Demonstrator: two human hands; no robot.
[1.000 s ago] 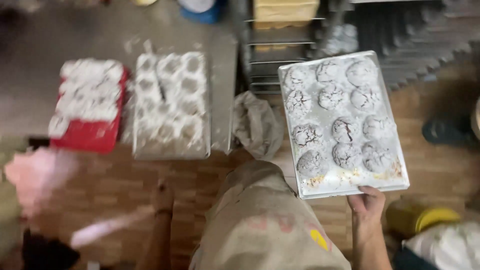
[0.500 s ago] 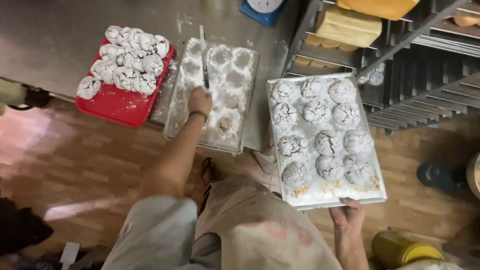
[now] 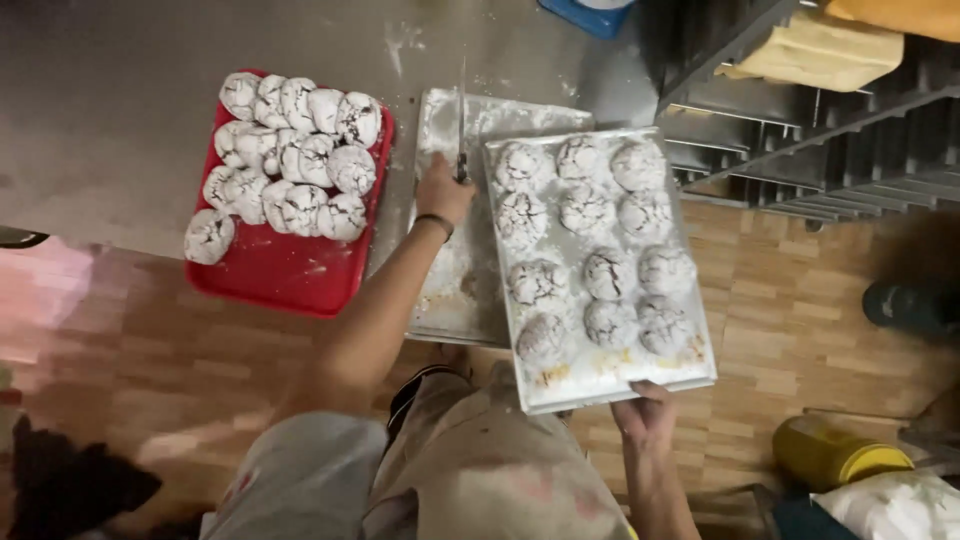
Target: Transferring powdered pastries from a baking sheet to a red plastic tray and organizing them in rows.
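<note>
My right hand (image 3: pixel 645 412) grips the near edge of a metal baking tray (image 3: pixel 600 385) holding several powdered crinkle cookies (image 3: pixel 610 272). This tray hangs partly over a second, empty floured tray (image 3: pixel 455 280) on the steel table (image 3: pixel 120 140). My left hand (image 3: pixel 442 190) rests on the empty tray and holds a thin metal tool (image 3: pixel 461 120) whose blade points away from me. To the left sits a red tray (image 3: pixel 280 275) piled with more powdered cookies (image 3: pixel 290 150).
A metal rack (image 3: pixel 800 150) with shelves and yellowish blocks stands at the upper right. A yellow container (image 3: pixel 835 455) and a white bag (image 3: pixel 895 505) lie on the wooden floor (image 3: pixel 800 320) at the lower right. A blue object (image 3: pixel 590 15) sits at the table's far edge.
The cookie tray in my right hand has moved left, over the empty floured tray. My left hand stays on the empty tray, holding the metal tool.
</note>
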